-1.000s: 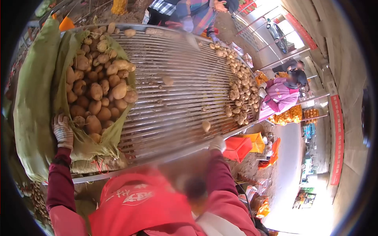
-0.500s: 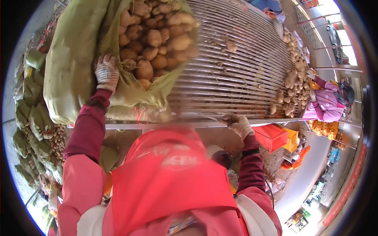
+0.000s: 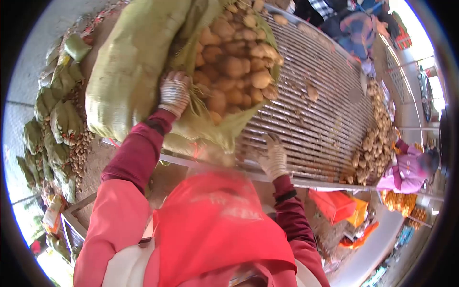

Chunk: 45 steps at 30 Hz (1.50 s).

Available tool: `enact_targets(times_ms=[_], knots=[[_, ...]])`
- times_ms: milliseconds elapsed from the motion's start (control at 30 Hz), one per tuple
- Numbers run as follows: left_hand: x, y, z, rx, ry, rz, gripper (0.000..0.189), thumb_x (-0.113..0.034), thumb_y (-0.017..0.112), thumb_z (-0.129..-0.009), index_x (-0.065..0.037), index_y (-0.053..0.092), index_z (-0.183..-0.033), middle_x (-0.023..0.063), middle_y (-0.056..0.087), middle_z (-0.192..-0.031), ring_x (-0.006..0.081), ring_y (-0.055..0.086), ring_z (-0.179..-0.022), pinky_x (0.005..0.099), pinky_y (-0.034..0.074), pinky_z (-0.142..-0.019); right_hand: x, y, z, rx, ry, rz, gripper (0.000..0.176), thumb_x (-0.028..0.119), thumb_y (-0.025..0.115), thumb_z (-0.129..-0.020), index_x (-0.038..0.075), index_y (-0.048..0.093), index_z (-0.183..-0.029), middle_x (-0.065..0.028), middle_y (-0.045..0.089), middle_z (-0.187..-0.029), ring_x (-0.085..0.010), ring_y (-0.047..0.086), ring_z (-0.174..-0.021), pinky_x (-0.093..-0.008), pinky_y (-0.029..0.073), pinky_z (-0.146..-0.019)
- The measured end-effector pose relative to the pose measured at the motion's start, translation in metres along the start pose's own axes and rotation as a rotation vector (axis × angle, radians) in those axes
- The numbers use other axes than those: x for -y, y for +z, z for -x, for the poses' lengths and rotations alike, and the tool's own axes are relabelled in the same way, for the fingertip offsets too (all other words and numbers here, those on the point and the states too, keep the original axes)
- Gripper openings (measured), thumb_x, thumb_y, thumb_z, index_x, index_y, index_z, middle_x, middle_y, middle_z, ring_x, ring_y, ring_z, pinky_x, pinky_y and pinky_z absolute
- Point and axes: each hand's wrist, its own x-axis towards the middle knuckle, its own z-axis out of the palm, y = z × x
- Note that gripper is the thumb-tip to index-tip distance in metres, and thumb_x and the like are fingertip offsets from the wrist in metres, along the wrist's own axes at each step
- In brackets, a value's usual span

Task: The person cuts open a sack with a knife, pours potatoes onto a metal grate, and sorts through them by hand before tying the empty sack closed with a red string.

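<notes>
While the green sack point(image 3: 129, 71) is lying on its side at the near left end of the table point(image 3: 315, 129), potatoes point(image 3: 239, 67) are crowding its open mouth. The left hand point(image 3: 174, 93) is bunching the mouth's rim, grip pressed together on the cloth. The right hand point(image 3: 275, 155) is resting on the slats just beside the mouth, and I cannot tell how its grip is standing. Full, the sack is looking heavy and slack, and is probably best held by the rim.

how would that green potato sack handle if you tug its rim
Probably heavy: the sack bulges with potatoes. Likely floppy, since its cloth puckers where the left hand grips. Its mouth lies open on the slatted bed, so potatoes may roll out.
</notes>
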Motion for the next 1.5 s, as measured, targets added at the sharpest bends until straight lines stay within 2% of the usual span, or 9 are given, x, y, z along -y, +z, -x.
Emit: enact_targets(times_ms=[133, 300, 367, 533, 800, 933, 1200, 1367, 1500], knots=[[-0.002, -0.008, -0.001, -0.014, -0.045, 0.127, 0.020, -0.015, 0.055, -0.077, -0.013, 0.065, -0.094, 0.0073, 0.062, -0.111, 0.0269, 0.052, -0.116, 0.0452, 0.035, -0.104, 0.090, 0.012, -0.058, -0.014, -0.285, -0.324, 0.069, 0.017, 0.073, -0.073, 0.000, 0.043, -0.132, -0.0229, 0.046, -0.135, -0.0391, 0.042, -0.127, -0.0420, 0.036, -0.107], [-0.009, -0.023, -0.007, -0.076, -0.227, 0.339, 0.016, -0.010, 0.059, -0.073, -0.009, 0.066, -0.086, 0.0118, 0.064, -0.101, 0.0342, 0.056, -0.102, 0.0463, 0.044, -0.092, 0.172, 0.025, -0.090, -0.010, -0.268, -0.628, 0.081, 0.018, 0.071, -0.078, 0.003, 0.028, -0.144, -0.0208, 0.048, -0.136, -0.0347, 0.044, -0.128, -0.0351, 0.037, -0.106], [-0.007, -0.022, -0.010, -0.096, -0.317, 0.479, 0.019, -0.004, 0.057, -0.071, -0.007, 0.068, -0.085, 0.0135, 0.065, -0.096, 0.0363, 0.058, -0.096, 0.0458, 0.048, -0.086, 0.162, 0.106, -0.110, 0.050, -0.273, -0.484, 0.073, 0.018, 0.070, -0.080, 0.003, 0.033, -0.141, -0.0173, 0.053, -0.130, -0.0306, 0.049, -0.123, -0.0337, 0.038, -0.104], [-0.004, -0.015, -0.010, -0.096, -0.481, 0.700, 0.017, 0.000, 0.058, -0.068, -0.007, 0.069, -0.078, 0.0102, 0.067, -0.092, 0.0321, 0.060, -0.093, 0.0403, 0.048, -0.083, 0.178, 0.067, -0.120, 0.343, -0.013, -0.907, 0.049, 0.021, 0.067, -0.084, 0.003, 0.049, -0.125, -0.0099, 0.062, -0.115, -0.0211, 0.057, -0.107, -0.0323, 0.043, -0.096], [-0.006, -0.018, -0.013, -0.052, -0.554, 0.708, 0.010, -0.004, 0.065, -0.069, -0.009, 0.070, -0.075, 0.0104, 0.067, -0.087, 0.0318, 0.061, -0.089, 0.0396, 0.049, -0.081, 0.141, 0.121, -0.121, 0.182, -0.196, -0.566, 0.036, 0.024, 0.065, -0.087, 0.001, 0.060, -0.113, -0.0095, 0.068, -0.100, -0.0208, 0.061, -0.087, -0.0320, 0.047, -0.079], [-0.010, -0.060, -0.008, 0.137, -0.793, 1.108, 0.021, 0.000, 0.056, -0.075, -0.004, 0.068, -0.091, 0.0089, 0.068, -0.083, 0.0191, 0.064, -0.078, 0.0322, 0.050, -0.073, 0.147, 0.106, -0.121, 0.225, -0.115, -0.662, 0.033, 0.024, 0.063, -0.088, 0.001, 0.062, -0.112, -0.0122, 0.069, -0.095, -0.0241, 0.062, -0.083, -0.0332, 0.048, -0.077], [-0.039, -0.042, 0.125, -0.243, -1.080, 1.241, 0.014, -0.002, 0.058, -0.080, -0.003, 0.065, -0.092, 0.0084, 0.064, -0.076, 0.0163, 0.058, -0.071, 0.0312, 0.048, -0.067, 0.129, 0.131, -0.133, 0.171, -0.124, -0.539, 0.025, 0.022, 0.057, -0.087, 0.007, 0.066, -0.105, -0.0225, 0.066, -0.090, -0.0386, 0.063, -0.086, -0.0416, 0.050, -0.075], [-0.073, -0.044, 0.168, -0.325, -1.516, 1.475, 0.018, -0.001, 0.058, -0.078, -0.010, 0.067, -0.091, 0.0001, 0.063, -0.082, 0.0137, 0.058, -0.073, 0.0279, 0.045, -0.061, 0.155, 0.087, -0.134, 0.206, -0.267, -0.114, 0.025, 0.019, 0.050, -0.091, 0.006, 0.064, -0.108, -0.0120, 0.065, -0.102, -0.0283, 0.061, -0.095, -0.0363, 0.048, -0.079], [-0.095, -0.071, 0.182, -0.385, -1.570, 1.637, 0.020, -0.003, 0.051, -0.081, -0.013, 0.064, -0.093, 0.0019, 0.065, -0.088, 0.0185, 0.063, -0.077, 0.0327, 0.050, -0.066, 0.152, 0.053, -0.127, 0.215, -0.494, 0.126, 0.031, 0.015, 0.044, -0.094, 0.006, 0.058, -0.120, -0.0009, 0.062, -0.114, -0.0161, 0.058, -0.102, -0.0286, 0.045, -0.080]])
